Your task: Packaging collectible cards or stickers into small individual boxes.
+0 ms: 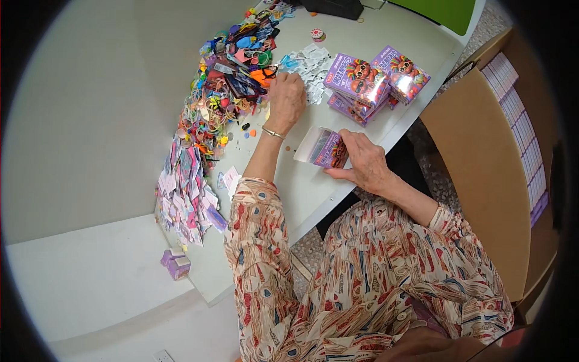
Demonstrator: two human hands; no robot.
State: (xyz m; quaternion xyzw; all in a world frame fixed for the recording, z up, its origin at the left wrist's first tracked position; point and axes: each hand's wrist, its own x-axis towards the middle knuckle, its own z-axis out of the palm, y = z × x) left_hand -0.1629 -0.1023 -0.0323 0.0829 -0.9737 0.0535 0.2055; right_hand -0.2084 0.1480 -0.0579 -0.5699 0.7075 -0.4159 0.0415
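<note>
My right hand (pixel 367 161) grips a small purple printed carton (pixel 332 151) near the table's front edge. The carton's white end flap is folded open toward the left, and something flat shows inside its mouth. My left hand (pixel 287 99) is at the edge of a long heap of small colourful trinkets (pixel 208 102), its fingers curled down beside an orange piece (pixel 263 76). What those fingers pinch, if anything, is hidden. Just beyond that hand lies a pile of small white packets (pixel 313 67).
Closed purple cartons (pixel 359 78) are stacked to the right of the packets. Pink and white printed cards (pixel 188 193) are heaped at the near left, with a purple carton (pixel 177 264) at the table's corner. On the right stands a large cardboard box (pixel 482 175) holding rows of cartons.
</note>
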